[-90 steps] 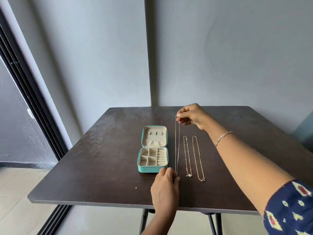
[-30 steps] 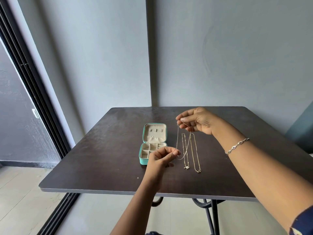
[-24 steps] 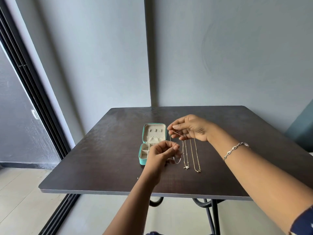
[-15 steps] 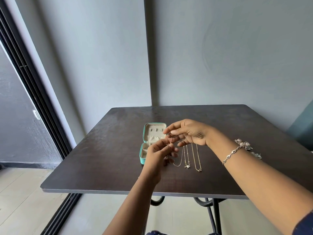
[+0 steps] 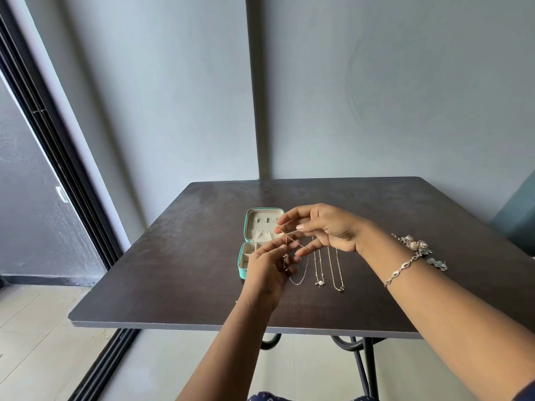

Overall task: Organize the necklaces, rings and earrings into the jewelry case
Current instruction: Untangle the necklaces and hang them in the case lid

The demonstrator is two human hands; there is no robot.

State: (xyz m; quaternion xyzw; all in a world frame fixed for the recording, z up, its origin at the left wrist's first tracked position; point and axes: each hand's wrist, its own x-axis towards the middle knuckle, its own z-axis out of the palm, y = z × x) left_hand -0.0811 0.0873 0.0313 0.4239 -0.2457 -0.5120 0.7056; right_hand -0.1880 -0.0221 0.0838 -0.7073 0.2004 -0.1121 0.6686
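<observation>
gold chain (image 5: 298, 283) | left hand (image 5: 266, 273) pinches it | right hand (image 5: 327, 230) pinches it | teal case (image 5: 262, 227) open

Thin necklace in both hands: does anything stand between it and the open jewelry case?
Nothing visible does. The left hand and right hand hold the thin necklace just beside the open jewelry case; the two other necklaces lie further right, off that path.
</observation>
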